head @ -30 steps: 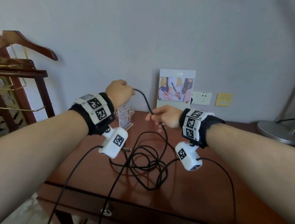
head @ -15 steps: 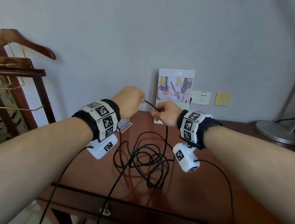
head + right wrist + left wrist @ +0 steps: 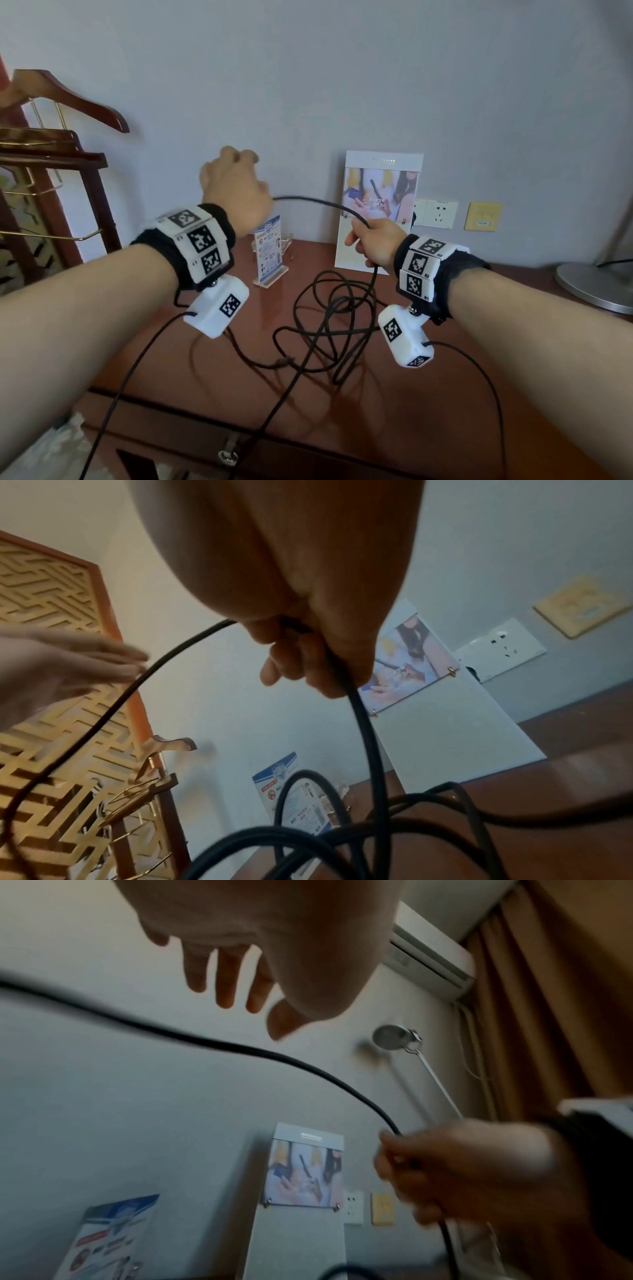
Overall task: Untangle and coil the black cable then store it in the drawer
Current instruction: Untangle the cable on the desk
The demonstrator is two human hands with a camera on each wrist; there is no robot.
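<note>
The black cable (image 3: 318, 201) lies in a loose tangle on the brown desk (image 3: 428, 394), and one strand rises into my right hand (image 3: 375, 240). That hand grips the strand in a closed fist (image 3: 291, 588). From the fist the cable (image 3: 366, 737) arcs left toward my left hand (image 3: 236, 185). The left hand is raised above the desk with its fingers (image 3: 226, 988) spread straight, and the cable (image 3: 308, 1068) passes under it without being held. The drawer front (image 3: 171, 445) with a metal ring pull sits closed below the desk's front edge.
A small leaflet stand (image 3: 270, 250) and a white picture board (image 3: 380, 205) stand at the back against the wall. Wall sockets (image 3: 435, 212) are beside the board. A lamp base (image 3: 596, 284) sits at the far right, and a wooden valet stand (image 3: 51, 154) at the left.
My left hand has let go of the cable, opened, and moved up and to the left. The right hand keeps its grip, and a longer arc of cable now spans between the hands.
</note>
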